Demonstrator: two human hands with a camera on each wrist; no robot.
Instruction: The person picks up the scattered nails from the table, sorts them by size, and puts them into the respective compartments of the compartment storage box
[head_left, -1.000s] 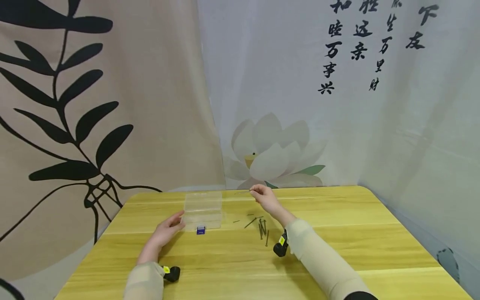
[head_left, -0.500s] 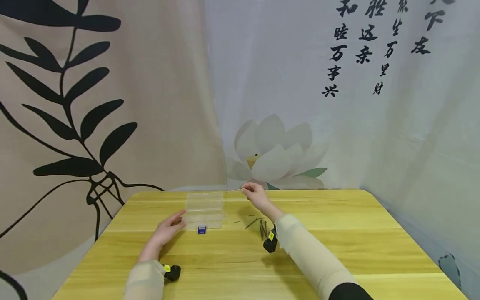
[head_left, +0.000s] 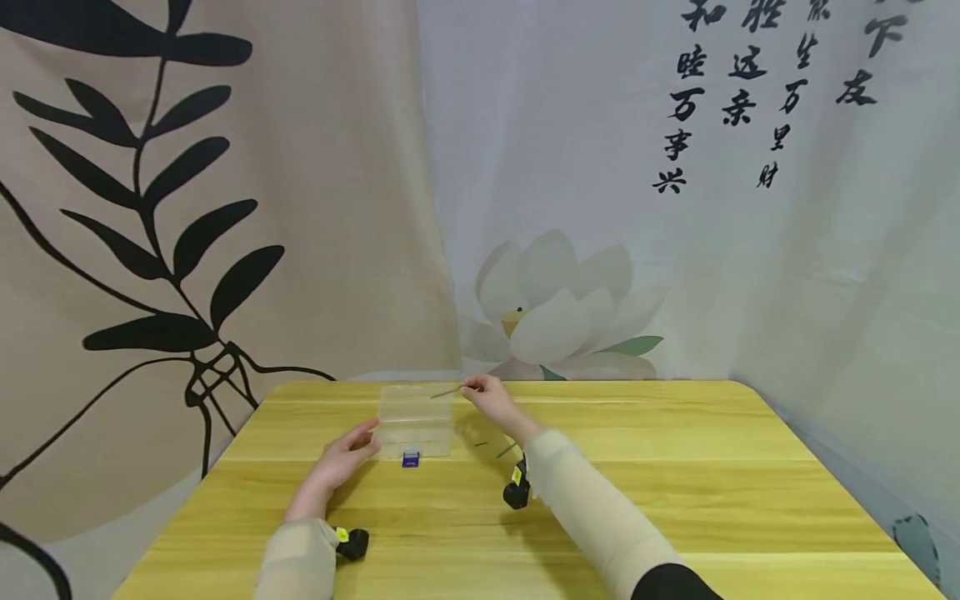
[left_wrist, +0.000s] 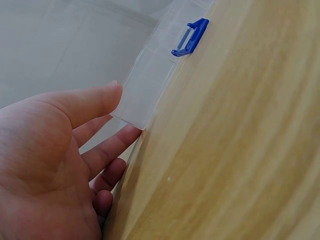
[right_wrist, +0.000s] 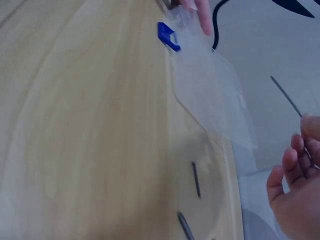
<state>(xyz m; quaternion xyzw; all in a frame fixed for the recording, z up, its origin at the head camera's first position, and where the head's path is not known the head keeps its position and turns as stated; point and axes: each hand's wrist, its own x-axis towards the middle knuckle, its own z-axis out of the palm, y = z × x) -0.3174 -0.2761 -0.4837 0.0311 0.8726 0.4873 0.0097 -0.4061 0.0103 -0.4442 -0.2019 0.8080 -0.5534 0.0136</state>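
Two hands are working at a clear plastic box (head_left: pixel 415 421) lying near the far edge of the yellow wooden desk (head_left: pixel 675 467). The left hand (head_left: pixel 347 457) is lying relaxed with straight fingers against the box's near left corner; the left wrist view is showing the thumb and fingertips touching that corner, a contact the head view is leaving vague. The right hand (head_left: pixel 489 397) is pinching a thin nail (head_left: pixel 446 392) between thumb and fingertips, holding it level over the box's far right part, with the point aiming left. The right wrist view is showing the nail as a dark line raised above the box, and the fingers (right_wrist: pixel 292 167) curled around its end; whether the tip is touching the box is hard to judge from any view. A blue latch (head_left: pixel 410 458) is sitting at the middle of the box's front edge, plain in both wrist views. A few loose nails (head_left: pixel 504 450) are lying on the desk just right of the box, partly hidden behind the right forearm in the head view. Printed curtains (head_left: pixel 225 208) are hanging behind the desk.
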